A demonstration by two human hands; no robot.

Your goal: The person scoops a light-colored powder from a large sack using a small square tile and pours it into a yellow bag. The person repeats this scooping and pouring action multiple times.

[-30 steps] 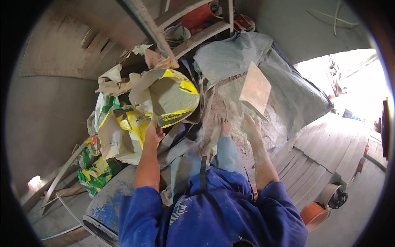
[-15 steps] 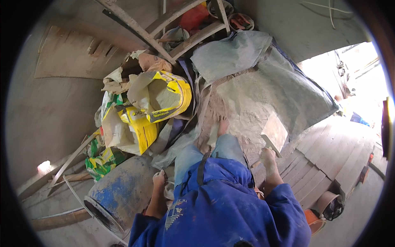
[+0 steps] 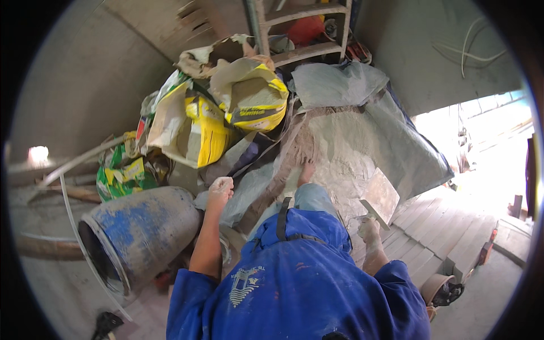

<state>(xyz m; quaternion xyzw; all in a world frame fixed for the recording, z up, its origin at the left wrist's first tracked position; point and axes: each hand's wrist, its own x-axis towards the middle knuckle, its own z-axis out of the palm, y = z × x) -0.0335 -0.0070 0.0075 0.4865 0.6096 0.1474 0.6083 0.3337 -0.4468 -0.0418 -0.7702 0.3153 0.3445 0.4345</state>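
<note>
My left hand (image 3: 221, 187) is closed, dusty white, raised beside the grey plastic sheeting (image 3: 238, 204), below the open yellow bags; whether it holds anything is unclear. My right hand (image 3: 368, 231) grips a plastering trowel (image 3: 379, 195) with a pale square blade, low at my right side. One yellow bag (image 3: 255, 113) shows grey powder inside; another (image 3: 207, 136) leans beside it. My bare foot (image 3: 306, 167) is on a powder-covered sheet (image 3: 340, 136).
A scuffed blue drum (image 3: 139, 226) lies at the left, near green bags (image 3: 124, 175) and loose strips. Behind stands a metal frame (image 3: 306, 54) with containers. Wooden boards (image 3: 430, 232) and a bucket (image 3: 436, 289) are right; a bright opening (image 3: 487, 147) is beyond.
My left hand released the yellow bag, dropped to my side, then rose, closed. The trowel moved down and rightward in my right hand. The view shifted, showing more of the drum.
</note>
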